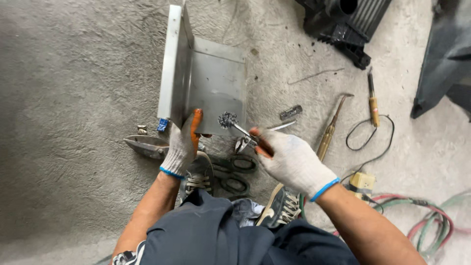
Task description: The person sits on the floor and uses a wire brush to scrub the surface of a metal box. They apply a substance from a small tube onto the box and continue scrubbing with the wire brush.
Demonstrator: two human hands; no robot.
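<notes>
My left hand (182, 142), in a white knit glove with orange fingertips, grips the near edge of a bent sheet-metal piece (211, 83) lying on the concrete floor. My right hand (289, 159), gloved the same way, holds a small wire brush (229, 120) by its thin metal handle. The brush's bristle head rests on the metal's near edge, just right of my left thumb.
Tin snips (147, 145) lie left of my left hand. Green-handled scissors (234, 174) sit by my shoes. A brass-handled tool (329, 130), a soldering iron (374, 102) with cord, a yellow plug box (362, 182) and coloured hoses (431, 218) lie to the right. Black plastic parts (346, 22) sit at top.
</notes>
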